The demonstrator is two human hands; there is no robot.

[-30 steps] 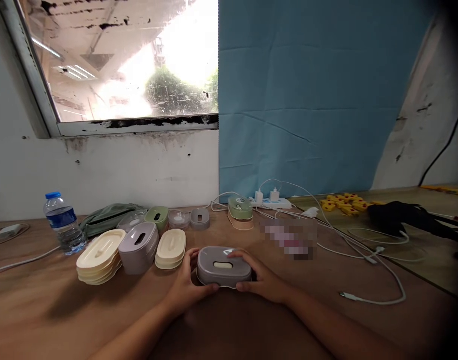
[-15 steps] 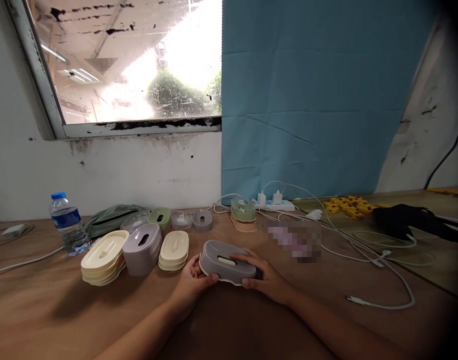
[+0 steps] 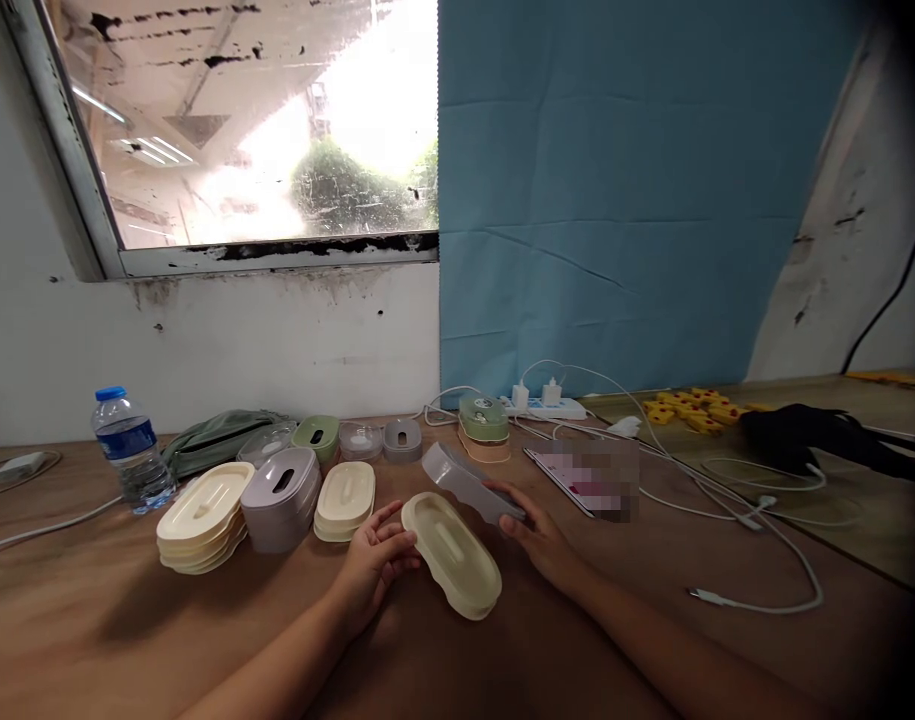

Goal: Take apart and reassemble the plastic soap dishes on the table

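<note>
Pinched by its left end in my left hand [image 3: 378,560] is a cream oval plastic tray [image 3: 457,555], tilted down toward me on its right side. My right hand [image 3: 543,540] grips the right end of a grey oval plastic cover [image 3: 464,480], which is tipped on its side just behind the tray and apart from it. Left of my left hand lies a short stack of small cream trays [image 3: 346,495]. Farther left are a lilac-grey stack of slotted covers [image 3: 281,505] and a taller stack of larger cream trays [image 3: 206,510].
Behind stand a green slotted cover [image 3: 314,437], a small grey one [image 3: 402,440] and a green-and-peach box [image 3: 485,425]. A water bottle [image 3: 131,450] is at the left. A partly blurred flat device [image 3: 569,480] and white cables [image 3: 757,607] lie to the right.
The grey cover has come off the cream tray. My right hand has lifted the cover back and tilted it, while my left hand has turned the tray toward me.
</note>
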